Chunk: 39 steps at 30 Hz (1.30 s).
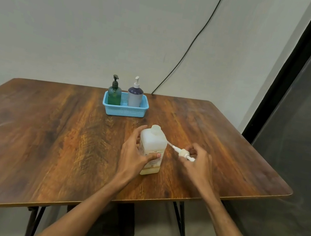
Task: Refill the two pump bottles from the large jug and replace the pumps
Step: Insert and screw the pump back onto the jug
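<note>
Removed pump, pinched in right hand, tube slanting far-left toward open large jug gripped by left hand.

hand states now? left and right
Left hand: grips the translucent white plastic jug standing on the wooden table.
Right hand: holds the white plastic pump with its thin tube, beside the jug.

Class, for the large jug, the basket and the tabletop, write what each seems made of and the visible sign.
Large jug: translucent whitish plastic, matte; pale liquid low inside shows through. Basket: light blue moulded plastic; its walls are a grid of small holes. Tabletop: brown wood-grain surface with a soft sheen; solid wood or laminate cannot be told.
</note>
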Motion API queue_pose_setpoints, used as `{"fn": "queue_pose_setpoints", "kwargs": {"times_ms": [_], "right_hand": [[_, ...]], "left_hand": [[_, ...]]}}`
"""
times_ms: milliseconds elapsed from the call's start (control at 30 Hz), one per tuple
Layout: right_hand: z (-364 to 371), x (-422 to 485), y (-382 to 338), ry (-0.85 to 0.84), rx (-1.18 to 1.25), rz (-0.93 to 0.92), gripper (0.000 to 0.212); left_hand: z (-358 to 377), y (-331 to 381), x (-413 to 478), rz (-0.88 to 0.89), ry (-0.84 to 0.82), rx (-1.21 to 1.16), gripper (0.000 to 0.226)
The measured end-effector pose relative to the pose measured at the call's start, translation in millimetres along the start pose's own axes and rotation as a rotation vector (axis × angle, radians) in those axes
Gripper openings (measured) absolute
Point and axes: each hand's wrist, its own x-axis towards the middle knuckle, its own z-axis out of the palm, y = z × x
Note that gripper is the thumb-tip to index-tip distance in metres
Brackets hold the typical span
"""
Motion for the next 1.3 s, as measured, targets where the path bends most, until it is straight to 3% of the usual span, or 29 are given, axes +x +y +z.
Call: {"fn": "queue_pose_setpoints", "kwargs": {"times_ms": [400, 933, 1300], "right_hand": [[-78.1, 27.8, -118.9, 0.081, 0.23, -0.113, 0.017], [-110.3, 57.1, -184.1, -0.015, 0.17, -0.301, 0.012], [-69.8, 72.2, -191.2, -0.283, -0.022, -0.24, 0.018]], "left_hand": [[-19.8, -1.4, 8.2, -0.021, 0.014, -0.015, 0.085], [-20.9, -4.1, 10.9, -0.012, -0.005, -0.033, 0.087], [-20.6, -6.1, 10.9, -0.003, 0.001, -0.025, 0.087]]}}
